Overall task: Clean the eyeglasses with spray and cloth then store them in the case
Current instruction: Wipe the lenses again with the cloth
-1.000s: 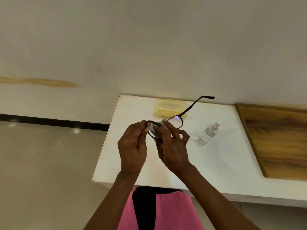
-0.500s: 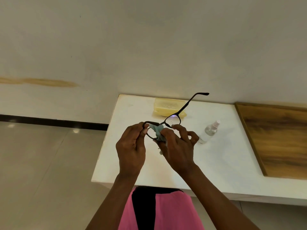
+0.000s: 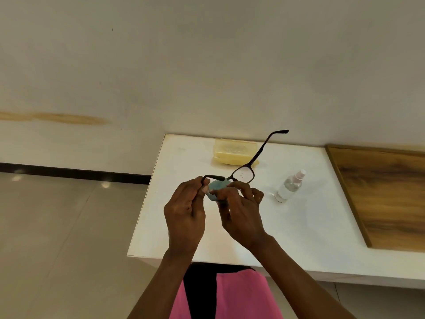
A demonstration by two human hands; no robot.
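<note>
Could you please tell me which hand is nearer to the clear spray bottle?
Right. The right hand is just left of the clear spray bottle on the white table; the left hand sits farther left.

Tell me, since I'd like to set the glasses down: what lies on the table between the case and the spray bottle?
Nothing: the head view shows bare white table between case and bottle; only the held glasses cross above it.

A white table (image 3: 174, 217) carries a yellow case (image 3: 233, 151), a spray bottle (image 3: 290, 185) and a wooden board (image 3: 388, 194).
</note>
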